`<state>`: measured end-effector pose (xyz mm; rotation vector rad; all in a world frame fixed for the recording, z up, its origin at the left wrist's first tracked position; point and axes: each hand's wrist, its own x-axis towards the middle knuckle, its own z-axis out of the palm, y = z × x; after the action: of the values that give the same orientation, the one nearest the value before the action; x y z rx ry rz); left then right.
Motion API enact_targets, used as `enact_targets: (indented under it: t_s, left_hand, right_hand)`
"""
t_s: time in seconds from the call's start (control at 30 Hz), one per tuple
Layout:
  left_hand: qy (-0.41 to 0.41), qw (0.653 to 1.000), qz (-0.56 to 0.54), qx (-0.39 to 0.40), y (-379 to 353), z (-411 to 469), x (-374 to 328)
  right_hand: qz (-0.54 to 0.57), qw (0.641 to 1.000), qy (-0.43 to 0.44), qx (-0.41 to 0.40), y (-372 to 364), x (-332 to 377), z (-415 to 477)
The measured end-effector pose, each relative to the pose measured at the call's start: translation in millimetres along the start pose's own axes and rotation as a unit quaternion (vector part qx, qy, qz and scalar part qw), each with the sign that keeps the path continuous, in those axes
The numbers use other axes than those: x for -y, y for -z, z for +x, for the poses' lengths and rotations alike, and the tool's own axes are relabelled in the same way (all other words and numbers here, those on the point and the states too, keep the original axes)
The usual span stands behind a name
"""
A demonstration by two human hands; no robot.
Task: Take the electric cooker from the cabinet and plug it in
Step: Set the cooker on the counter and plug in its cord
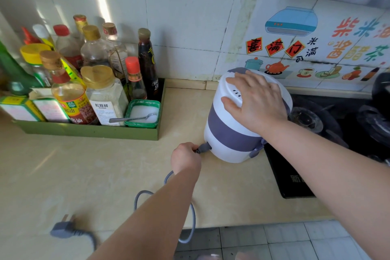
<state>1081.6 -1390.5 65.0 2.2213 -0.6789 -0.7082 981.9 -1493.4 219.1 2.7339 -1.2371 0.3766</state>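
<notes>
On the beige countertop (88, 175), right of centre frame, our white-and-purple electric cooker (230, 133) stands beside the stove (316, 154). Our right hand (256, 101) lies flat and open on its lid, steadying it. Our left hand (185, 157) is clenched around the cord connector (204, 147) at the cooker's lower left side. The grey cord (191, 228) trails toward the lower left of the frame, where the wall plug (63, 228) lies loose, prongs up; the left hand appears nearer to it.
</notes>
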Motion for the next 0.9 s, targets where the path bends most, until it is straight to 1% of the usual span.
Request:
enact_targets:
  t_s: [0.2,0.37,0.5,0.6,0.67,0.77,0.83,0.9]
  left_hand:
    - [-0.028,0.998,-0.033,0.037,3,0,4]
    - [-0.030,0.999,0.014,0.021,-3,8,-5]
    - [-0.020,1.000,0.020,0.001,-12,8,-7]
    - [-0.026,0.999,0.027,0.007,-12,11,-5]
    - [-0.039,0.998,0.046,0.024,-7,14,-5]
    - [-0.060,0.990,0.121,0.033,7,18,-4]
    - [-0.056,0.987,0.151,0.026,17,19,-2]
    - [-0.044,0.986,0.159,0.036,23,16,-1]
  right_hand:
    - [0.002,1.000,0.002,-0.008,-1,0,0]
    - [-0.001,1.000,0.001,-0.003,0,0,0]
    - [-0.002,1.000,0.000,0.003,1,0,0]
    - [-0.001,1.000,0.001,0.003,1,0,1]
    - [0.001,1.000,0.001,0.001,1,0,1]
    - [0.007,1.000,0.000,-0.002,0,0,1]
    - [0.012,1.000,0.004,-0.005,0,-1,0]
    - [0.014,1.000,0.007,-0.006,0,-1,0]
